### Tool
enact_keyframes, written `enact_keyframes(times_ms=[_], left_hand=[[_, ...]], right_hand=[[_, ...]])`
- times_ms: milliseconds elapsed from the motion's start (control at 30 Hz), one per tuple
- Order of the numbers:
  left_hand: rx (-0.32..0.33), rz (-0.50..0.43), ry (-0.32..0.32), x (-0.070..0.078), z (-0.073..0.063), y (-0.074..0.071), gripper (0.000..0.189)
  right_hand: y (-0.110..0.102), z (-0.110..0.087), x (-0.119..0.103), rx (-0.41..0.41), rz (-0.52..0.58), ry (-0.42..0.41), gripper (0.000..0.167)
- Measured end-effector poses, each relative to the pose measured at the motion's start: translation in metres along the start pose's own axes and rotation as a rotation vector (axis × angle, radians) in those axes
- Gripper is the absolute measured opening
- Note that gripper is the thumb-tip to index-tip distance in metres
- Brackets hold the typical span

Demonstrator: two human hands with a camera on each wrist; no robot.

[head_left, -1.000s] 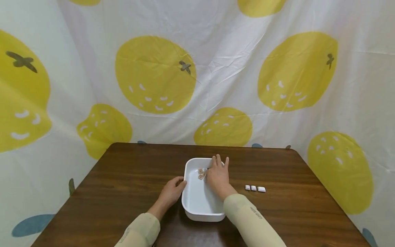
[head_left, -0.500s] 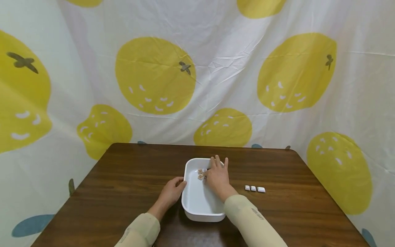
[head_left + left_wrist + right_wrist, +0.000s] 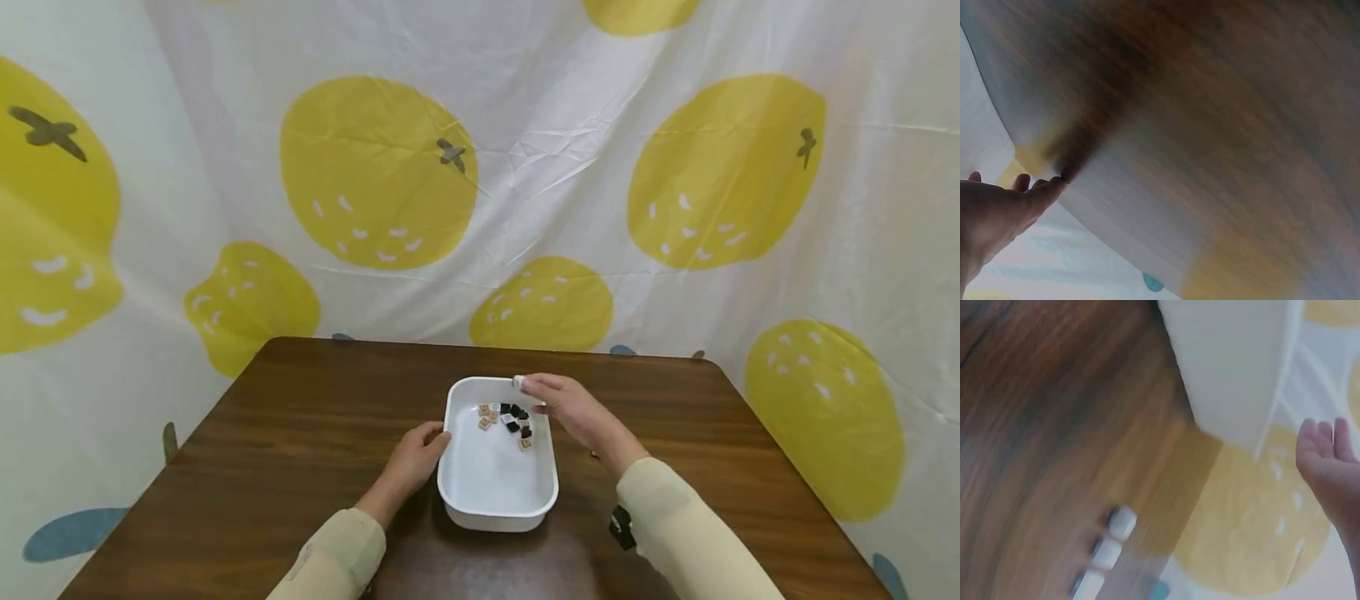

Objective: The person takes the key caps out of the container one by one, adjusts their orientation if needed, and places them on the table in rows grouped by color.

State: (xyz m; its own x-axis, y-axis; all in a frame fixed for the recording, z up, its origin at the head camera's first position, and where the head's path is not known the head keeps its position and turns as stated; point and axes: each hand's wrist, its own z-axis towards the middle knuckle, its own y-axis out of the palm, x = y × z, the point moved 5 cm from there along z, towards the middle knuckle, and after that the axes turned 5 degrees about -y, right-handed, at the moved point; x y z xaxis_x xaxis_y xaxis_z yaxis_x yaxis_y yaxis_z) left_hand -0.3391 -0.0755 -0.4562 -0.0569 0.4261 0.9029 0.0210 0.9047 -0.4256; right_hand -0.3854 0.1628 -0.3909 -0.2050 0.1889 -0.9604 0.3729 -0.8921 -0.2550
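In the head view, a deep white rectangular tub stands on the wooden table. Several small keycaps, tan, black and white, lie loose toward its far end. My right hand is above the tub's far right corner and pinches a white keycap at its fingertips. That keycap does not show in the right wrist view, where the hand appears at the right edge. My left hand rests against the tub's left side, thumb at the rim. In the left wrist view its fingers are fairly straight.
Three white keycaps sit in a row on the brown table, right of the tub; my right forearm covers them in the head view. A lemon-print curtain hangs behind the table. A black device is at my right sleeve.
My right hand has risen out of the tub and moved right, a white keycap now at its fingertips. More keycaps in the tub are uncovered. The left hand stays at the rim.
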Motion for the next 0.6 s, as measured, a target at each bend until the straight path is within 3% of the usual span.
enact_keyframes(times_ms=[100,267,433,600], left_hand=[[0.001,0.0,-0.009,-0.001,0.0,0.002,0.037],[0.003,0.009,-0.008,-0.001,0.0,0.002,0.037],[-0.001,0.026,-0.002,-0.002,0.001,0.002,0.038],[0.006,0.042,0.014,0.0,0.002,0.001,0.037]], right_hand=[[-0.024,-0.012,-0.004,-0.011,0.197,-0.007,0.044],[-0.055,-0.024,-0.008,-0.002,0.28,-0.043,0.029],[-0.074,-0.034,-0.007,0.012,0.228,-0.03,0.032],[-0.103,-0.05,0.01,0.092,0.031,0.104,0.042]])
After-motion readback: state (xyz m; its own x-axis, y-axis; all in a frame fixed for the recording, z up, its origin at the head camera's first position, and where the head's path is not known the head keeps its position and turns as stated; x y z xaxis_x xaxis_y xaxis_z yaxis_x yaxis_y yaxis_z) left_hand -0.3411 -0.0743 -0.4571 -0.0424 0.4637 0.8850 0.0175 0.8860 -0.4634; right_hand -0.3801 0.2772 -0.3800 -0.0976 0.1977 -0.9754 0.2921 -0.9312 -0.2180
